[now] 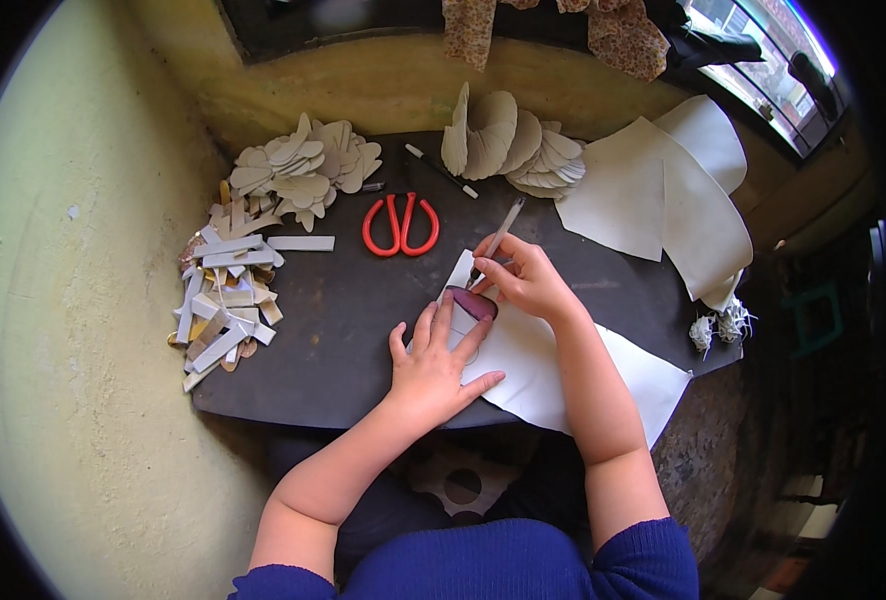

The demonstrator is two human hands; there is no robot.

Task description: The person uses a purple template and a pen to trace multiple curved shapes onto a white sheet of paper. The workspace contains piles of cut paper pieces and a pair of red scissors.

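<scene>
My left hand point(437, 358) lies flat with its fingers spread, pressing a small rounded purple template point(476, 304) onto a white sheet point(533, 365). The sheet rests at the front of the dark table and hangs a little over its near edge. A pen point(508, 222) with a clear barrel is held in my right hand point(526, 277), its tip down beside the template's upper edge. Part of a drawn curved line shows on the sheet next to my left fingers. Some of the template is hidden under those fingers.
Red-handled scissors point(401, 228) lie on the dark table point(333, 320) beyond my hands, near a white marker point(441, 170). Cut rounded pieces point(303, 170) and strips point(228, 300) pile at left. More cut pieces point(508, 140) stand at the back, large sheets point(653, 190) at right.
</scene>
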